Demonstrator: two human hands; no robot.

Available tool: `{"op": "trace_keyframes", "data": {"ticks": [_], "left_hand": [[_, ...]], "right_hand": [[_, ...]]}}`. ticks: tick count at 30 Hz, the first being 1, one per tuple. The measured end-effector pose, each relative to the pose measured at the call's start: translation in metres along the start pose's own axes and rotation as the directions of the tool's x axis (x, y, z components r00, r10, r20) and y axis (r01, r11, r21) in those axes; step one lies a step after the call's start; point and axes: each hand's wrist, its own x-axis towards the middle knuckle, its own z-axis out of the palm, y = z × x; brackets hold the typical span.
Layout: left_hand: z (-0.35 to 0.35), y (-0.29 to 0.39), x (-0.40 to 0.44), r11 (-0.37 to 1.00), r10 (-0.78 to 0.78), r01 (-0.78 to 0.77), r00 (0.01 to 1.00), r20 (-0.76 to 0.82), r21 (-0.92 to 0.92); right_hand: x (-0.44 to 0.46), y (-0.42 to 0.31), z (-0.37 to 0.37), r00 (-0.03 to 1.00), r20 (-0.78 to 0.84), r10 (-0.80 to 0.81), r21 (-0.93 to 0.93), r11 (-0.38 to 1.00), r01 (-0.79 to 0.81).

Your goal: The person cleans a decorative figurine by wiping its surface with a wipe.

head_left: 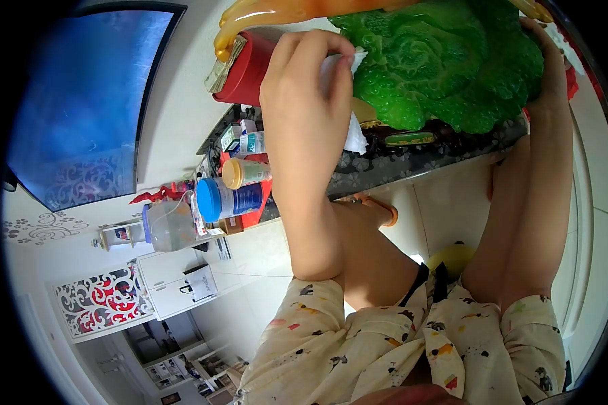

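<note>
- Cabbage ornament (439, 64), green and leafy, sits on the far part of the dark patterned worktop (385, 169), between the two hands; its visible body runs longer from left to right than from near to far.
- Left hand (297, 81) is at the ornament's left edge, so the leaves lie just to the right of its grip; the thumb and fingers are closed on a white cloth (356, 138), part of which shows below the hand.
- Whether that cloth touches the leaves is hard to tell; the two lie very close at the fingertips.
- Right hand (547, 67) is at the ornament's right edge and seems to rest against it; most of the fingers are hidden, so I cannot tell how far its grip is closed.
- Both hands look about equally near the ornament, one at each end of its longer span.
- Left forearm reaches far with the back of the hand up, wrist bent and fingers curled to the right; the right forearm reaches far along the ornament's right side.
- Red container (246, 71) stands left of the ornament, just beyond the left hand.
</note>
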Motion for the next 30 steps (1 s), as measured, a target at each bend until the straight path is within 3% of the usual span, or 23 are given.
{"op": "trace_keyframes", "data": {"ticks": [2, 11, 14, 17, 23, 27, 30], "left_hand": [[0.001, 0.0, -0.001, 0.999, 0.031, -0.031, 0.999, -0.022, -0.011], [0.002, 0.007, -0.004, 0.998, -0.015, 0.016, 1.0, -0.019, 0.068], [0.0, 0.011, -0.003, 0.994, -0.089, 0.09, 0.996, -0.008, 0.055], [0.0, 0.007, -0.003, 0.997, -0.06, 0.061, 0.998, -0.021, 0.041], [0.001, 0.006, -0.002, 0.997, -0.041, 0.043, 0.999, -0.031, 0.059], [0.001, 0.005, -0.002, 0.998, 0.007, -0.006, 1.0, -0.016, 0.059], [-0.003, 0.005, -0.001, 0.995, 0.066, -0.069, 0.997, 0.046, 0.065]], "right_hand": [[0.003, 0.0, -0.004, 1.0, -0.026, -0.003, -0.003, 1.0, 0.003], [-0.03, 0.004, 0.019, 0.989, 0.146, 0.034, 0.081, 0.996, -0.046], [-0.042, 0.009, 0.022, 0.985, 0.155, -0.073, 0.051, 0.997, 0.066], [-0.011, 0.004, 0.011, 0.996, -0.019, 0.083, -0.004, 0.997, -0.083], [0.011, 0.003, -0.006, 0.994, -0.097, 0.055, -0.036, 0.998, -0.059], [0.006, 0.003, 0.001, 0.996, -0.064, 0.061, -0.054, 0.996, -0.065], [-0.017, 0.005, 0.01, 0.998, 0.066, 0.023, -0.013, 1.0, -0.022]]}}
